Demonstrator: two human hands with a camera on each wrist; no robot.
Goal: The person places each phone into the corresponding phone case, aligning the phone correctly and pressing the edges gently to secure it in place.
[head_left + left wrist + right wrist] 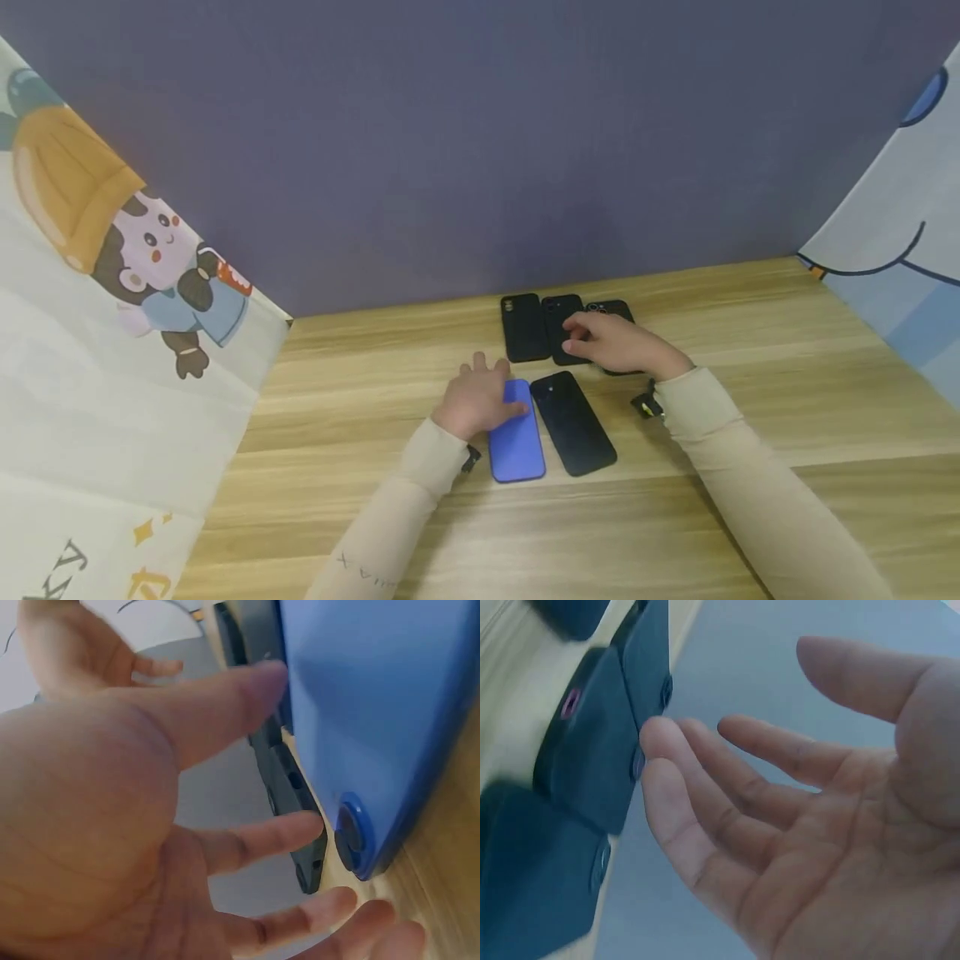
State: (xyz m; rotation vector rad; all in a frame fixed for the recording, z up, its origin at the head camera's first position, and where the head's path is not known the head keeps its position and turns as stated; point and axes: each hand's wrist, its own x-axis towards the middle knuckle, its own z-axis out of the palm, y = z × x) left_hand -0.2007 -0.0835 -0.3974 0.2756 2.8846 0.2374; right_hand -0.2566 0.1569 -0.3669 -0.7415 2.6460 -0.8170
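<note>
My left hand (476,400) is spread over the upper part of a blue phone case (517,450), its thumb (247,686) right at the case's face in the left wrist view. A round camera ring (351,825) shows at one corner of that case. To its right lies a black phone case (573,425), slightly slanted. Farther back, my right hand (618,342) hovers over a row of dark phone cases, fingers loosely bent and holding nothing. The left dark case (522,329) shows fully; the hand partly covers the middle one (555,321) and the right one (620,309).
All the cases lie on a wood-grain table (360,450). A grey-blue panel (480,150) rises behind its back edge. Printed cloth with cartoon figures hangs at the left (52,400) and the right (922,208).
</note>
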